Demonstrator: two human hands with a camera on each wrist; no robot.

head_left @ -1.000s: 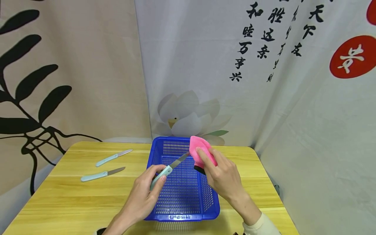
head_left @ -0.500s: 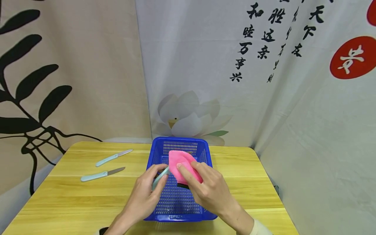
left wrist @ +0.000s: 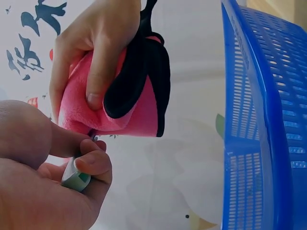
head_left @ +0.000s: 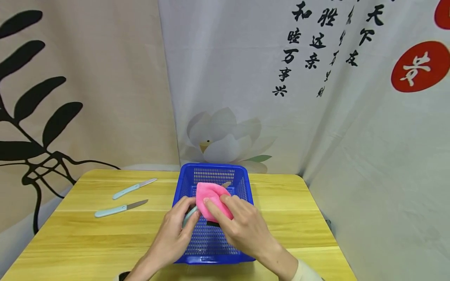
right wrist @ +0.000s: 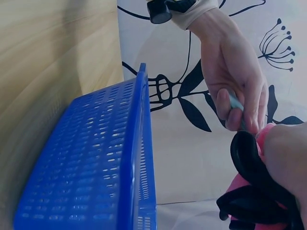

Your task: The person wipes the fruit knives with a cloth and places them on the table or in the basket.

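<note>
Knife [head_left: 190,215] slants tip forward-right, gripped in left hand [head_left: 174,224]; right hand [head_left: 247,225] pinches pink cloth [head_left: 211,197] over blade [head_left: 226,184].

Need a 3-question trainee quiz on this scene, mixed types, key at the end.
1. What colour is the cloth in the right hand? a) green b) pink c) white
2. True or false: the left hand holds a knife.
3. In the head view, how many other knives lie on the table left of the blue basket?

Key: 1 b; 2 true; 3 two.
</note>
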